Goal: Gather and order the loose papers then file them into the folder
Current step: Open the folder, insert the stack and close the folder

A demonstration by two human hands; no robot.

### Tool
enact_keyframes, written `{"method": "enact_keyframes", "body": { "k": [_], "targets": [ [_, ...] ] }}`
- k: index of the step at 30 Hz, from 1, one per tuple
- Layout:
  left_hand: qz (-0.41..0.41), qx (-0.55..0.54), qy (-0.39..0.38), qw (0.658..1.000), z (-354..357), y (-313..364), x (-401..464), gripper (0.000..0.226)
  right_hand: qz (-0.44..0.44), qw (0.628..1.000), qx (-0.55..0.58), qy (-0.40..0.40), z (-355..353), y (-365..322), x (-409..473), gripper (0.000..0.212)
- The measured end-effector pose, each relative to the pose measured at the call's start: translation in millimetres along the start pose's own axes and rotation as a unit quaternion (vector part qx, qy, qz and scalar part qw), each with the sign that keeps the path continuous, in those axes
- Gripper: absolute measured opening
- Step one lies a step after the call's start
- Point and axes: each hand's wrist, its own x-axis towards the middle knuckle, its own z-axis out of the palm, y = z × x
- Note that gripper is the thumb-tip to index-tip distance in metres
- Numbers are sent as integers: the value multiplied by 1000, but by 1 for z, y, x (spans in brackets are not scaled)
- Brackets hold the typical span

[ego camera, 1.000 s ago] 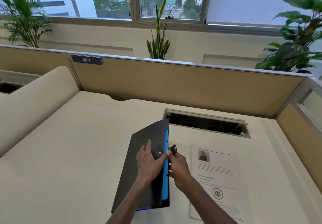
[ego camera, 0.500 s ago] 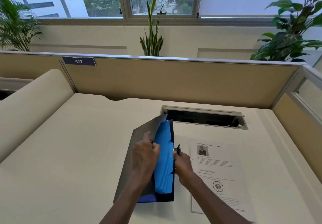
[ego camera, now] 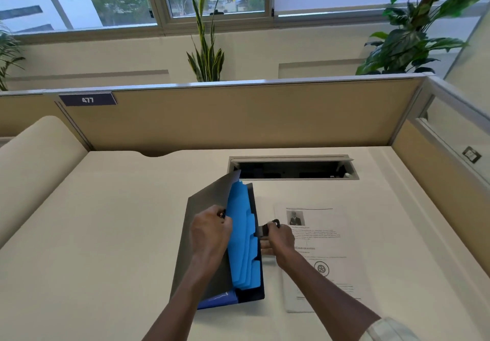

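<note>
On the surface (ego camera: 106, 234) before me lies the folder (ego camera: 249, 295): my left hand (ego camera: 209, 230) grips its cover, raised off the blue dividers (ego camera: 242, 234), and my right hand (ego camera: 278, 237) pinches the closure strap (ego camera: 265, 228). Papers (ego camera: 326, 255) lie just beside, unfiled. Opening is in hand; next, I judge, lift those sheets in.

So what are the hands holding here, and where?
Left hand grips the folder cover's edge; right hand pinches its strap closure.
</note>
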Motion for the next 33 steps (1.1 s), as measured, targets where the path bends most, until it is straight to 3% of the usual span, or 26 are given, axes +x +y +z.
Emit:
{"method": "enact_keyframes", "body": {
  "k": [6, 10, 13, 15, 19, 26, 30, 33],
  "targets": [
    [-19, -66, 7, 998, 6, -4, -4, 17, -77, 991, -67, 81, -47, -5, 11, 35],
    [-42, -101, 13, 994, 8, -8, -4, 21, -110, 943, -244, 196, -111, 19, 24, 45],
    [-59, -127, 19, 990, 8, -8, -4, 21, -18, 884, -394, 252, -151, 37, 28, 70],
    [-58, -131, 18, 989, 8, -9, -3, 21, 35, 871, -424, 245, -164, 42, 28, 83],
    [-60, -142, 15, 988, 9, -8, -3, 22, 56, 867, -434, 239, -163, 45, 35, 89],
    [-77, -149, 21, 986, 7, -5, -3, 24, 109, 895, -383, 200, -160, 32, 48, 88],
    [-85, -157, 23, 984, 7, -5, -3, 25, 115, 899, -383, 180, -157, 31, 49, 67],
    [-87, -161, 25, 983, 7, -5, -3, 24, 88, 907, -372, 179, -155, 33, 45, 64]
  ]
}}
